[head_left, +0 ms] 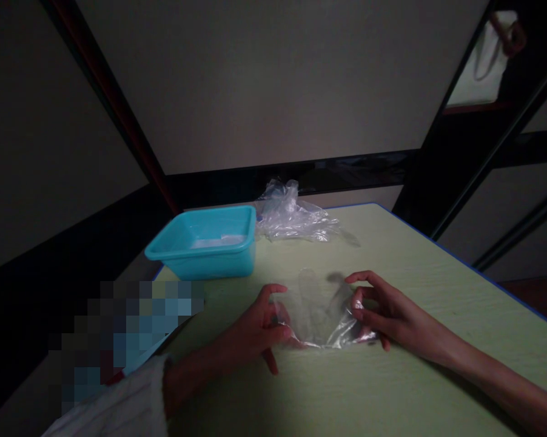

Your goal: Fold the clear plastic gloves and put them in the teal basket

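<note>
A thin piece of clear plastic film (316, 315) is stretched low over the table between my two hands. At its far edge shows a rounded, finger-like outline; I cannot tell whether it is a bag or a disposable glove. My left hand (271, 321) pinches its left side between thumb and fingers. On the other side, my right hand (373, 309) grips a bunched, shiny part of the film with bent fingers. The film's lower edge hangs in folds and catches the light.
A turquoise plastic basin (210, 264) with something whitish inside stands at the table's far left. Beside it lies a crumpled heap of clear plastic (296, 215). The pale green table (419, 291) has a blue edge. Behind it rises a panelled wall (273, 85). A pixelated patch covers the lower left.
</note>
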A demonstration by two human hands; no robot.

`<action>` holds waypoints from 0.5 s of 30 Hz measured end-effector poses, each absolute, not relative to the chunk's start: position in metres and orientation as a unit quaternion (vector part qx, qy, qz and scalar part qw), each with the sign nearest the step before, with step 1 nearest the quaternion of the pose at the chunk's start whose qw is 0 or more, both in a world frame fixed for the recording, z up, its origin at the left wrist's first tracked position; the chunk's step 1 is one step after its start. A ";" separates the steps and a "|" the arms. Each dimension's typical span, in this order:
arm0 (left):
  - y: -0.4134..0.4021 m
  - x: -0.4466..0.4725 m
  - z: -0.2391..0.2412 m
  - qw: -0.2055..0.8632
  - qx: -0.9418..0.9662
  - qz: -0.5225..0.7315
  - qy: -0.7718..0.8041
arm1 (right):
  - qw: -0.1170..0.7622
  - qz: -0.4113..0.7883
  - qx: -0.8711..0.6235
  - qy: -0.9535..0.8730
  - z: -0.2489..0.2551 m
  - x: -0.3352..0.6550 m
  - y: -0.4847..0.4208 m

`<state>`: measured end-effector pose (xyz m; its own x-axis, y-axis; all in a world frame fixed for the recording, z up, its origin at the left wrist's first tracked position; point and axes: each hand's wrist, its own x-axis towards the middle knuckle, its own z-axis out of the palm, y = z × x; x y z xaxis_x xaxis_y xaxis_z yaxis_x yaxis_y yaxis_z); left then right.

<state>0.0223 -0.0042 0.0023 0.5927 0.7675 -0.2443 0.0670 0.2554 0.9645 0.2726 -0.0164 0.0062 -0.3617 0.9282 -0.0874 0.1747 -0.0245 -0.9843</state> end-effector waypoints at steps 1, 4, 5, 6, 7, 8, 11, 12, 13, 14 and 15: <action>-0.004 0.022 0.002 0.706 0.549 0.248 0.372 | 0.336 0.553 -0.461 -0.608 0.006 0.273 -0.017; -0.003 0.020 0.001 0.725 0.526 0.245 0.370 | 0.329 0.541 -0.488 -0.601 0.008 0.272 -0.018; -0.003 0.019 0.002 0.727 0.521 0.246 0.372 | 0.328 0.538 -0.495 -0.598 0.009 0.271 -0.018; -0.003 0.018 0.003 0.727 0.517 0.249 0.377 | 0.327 0.536 -0.500 -0.596 0.010 0.270 -0.018; -0.003 0.017 0.004 0.726 0.513 0.251 0.384 | 0.326 0.536 -0.505 -0.594 0.010 0.269 -0.018; -0.002 0.016 0.005 0.724 0.509 0.253 0.390 | 0.325 0.536 -0.508 -0.591 0.011 0.269 -0.018; -0.001 0.013 0.006 0.722 0.504 0.257 0.399 | 0.331 0.533 -0.515 -0.584 0.012 0.267 -0.018; 0.000 0.012 0.006 0.718 0.507 0.259 0.401 | 0.335 0.530 -0.516 -0.583 0.012 0.267 -0.018; 0.001 0.012 0.006 0.710 0.512 0.262 0.406 | 0.340 0.526 -0.516 -0.584 0.012 0.267 -0.018; 0.002 0.012 0.005 0.699 0.518 0.265 0.415 | 0.344 0.520 -0.516 -0.586 0.012 0.268 -0.018; 0.003 0.012 0.004 0.684 0.526 0.266 0.430 | 0.350 0.512 -0.516 -0.591 0.011 0.268 -0.019</action>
